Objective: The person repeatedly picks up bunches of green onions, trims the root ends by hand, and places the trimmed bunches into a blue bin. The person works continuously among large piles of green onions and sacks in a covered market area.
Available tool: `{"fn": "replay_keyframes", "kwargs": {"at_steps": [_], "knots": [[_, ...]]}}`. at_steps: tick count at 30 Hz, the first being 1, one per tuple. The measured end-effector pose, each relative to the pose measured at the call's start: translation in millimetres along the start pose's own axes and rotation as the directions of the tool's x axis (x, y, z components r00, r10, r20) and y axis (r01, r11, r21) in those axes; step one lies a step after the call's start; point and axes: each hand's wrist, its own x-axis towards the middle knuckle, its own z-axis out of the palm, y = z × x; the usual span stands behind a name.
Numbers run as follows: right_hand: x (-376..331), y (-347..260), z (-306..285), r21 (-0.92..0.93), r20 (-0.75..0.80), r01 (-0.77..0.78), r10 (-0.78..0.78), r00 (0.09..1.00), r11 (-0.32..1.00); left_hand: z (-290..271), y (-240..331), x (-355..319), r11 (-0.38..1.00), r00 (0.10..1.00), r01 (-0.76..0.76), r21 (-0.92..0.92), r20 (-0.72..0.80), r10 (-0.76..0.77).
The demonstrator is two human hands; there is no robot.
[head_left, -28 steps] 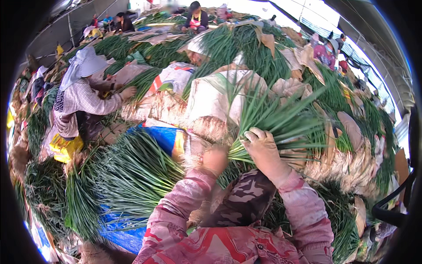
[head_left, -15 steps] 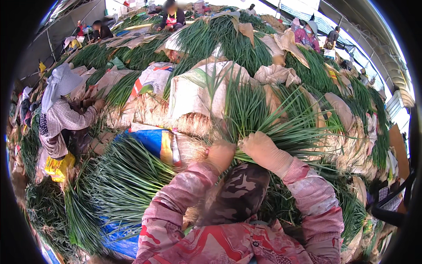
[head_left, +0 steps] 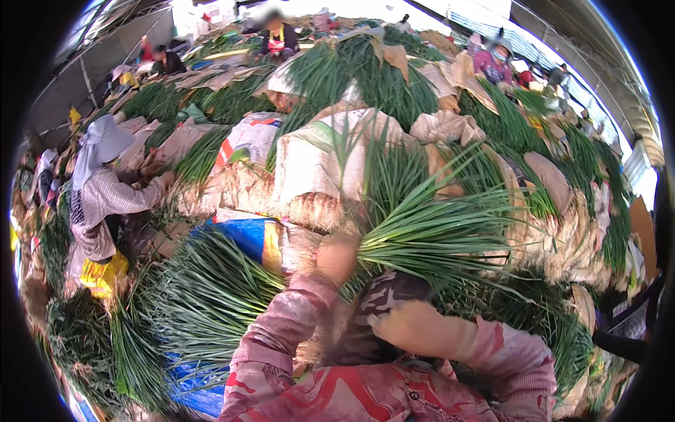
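Observation:
My left hand (head_left: 337,259), in a pale glove, is closed round a bunch of green onions (head_left: 436,235) near its root end. The long green leaves fan out to the right, above my knee in camouflage cloth (head_left: 390,292). Lower and closer to my body, my right hand (head_left: 415,327), also gloved, is over the knee, apart from the bunch. Motion blurs its fingers, so whether it holds anything is unclear. To the left of my left forearm lies a big heap of green onions (head_left: 211,288) on a blue sheet (head_left: 193,387).
A white sack (head_left: 309,165) covers stacked bunches with pale roots (head_left: 316,211) ahead. A person in a checked sun hat (head_left: 105,176) works at the left, beside a yellow bag (head_left: 105,274). More piles and people are farther back. A dark bar (head_left: 626,337) stands at the right.
My right hand has left the bunch and moved down toward my body. My left hand keeps its hold, slightly lower and left, and the leaves have swung to the right.

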Motion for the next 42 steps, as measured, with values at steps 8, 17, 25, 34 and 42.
{"fn": "replay_keyframes", "kwargs": {"at_steps": [8, 17, 25, 34, 42], "knots": [[-93.6, -12.1, 22.1, 0.036, 0.22, -0.338, 0.322, 0.921, 0.941, -12.6, -117.7, -115.5, 0.572, 0.716, 0.48, -0.664, -0.08, -0.694], [-133.6, 7.2, 93.0, 0.349, 0.152, -0.54, 0.522, 0.839, 0.766, 42.3, -106.3, -248.2, -0.629, 0.248, 0.028, -0.777, 0.615, -0.749], [-132.6, 6.4, 84.8, 0.324, 0.213, -0.632, 0.596, 0.774, 0.704, 101.5, -116.1, -248.5, -0.625, 0.365, -0.029, -0.78, 0.574, -0.733], [-130.4, -1.8, 111.3, 0.412, 0.252, -0.704, 0.67, 0.698, 0.579, 107.3, -110.5, -204.5, -0.717, 0.204, 0.073, -0.694, 0.714, -0.67], [-157.0, 29.3, 155.9, 0.448, 0.431, -0.796, 0.682, 0.591, 0.407, 200.1, -146.6, -246.2, -0.588, 0.501, -0.04, -0.808, 0.493, -0.711]]}}
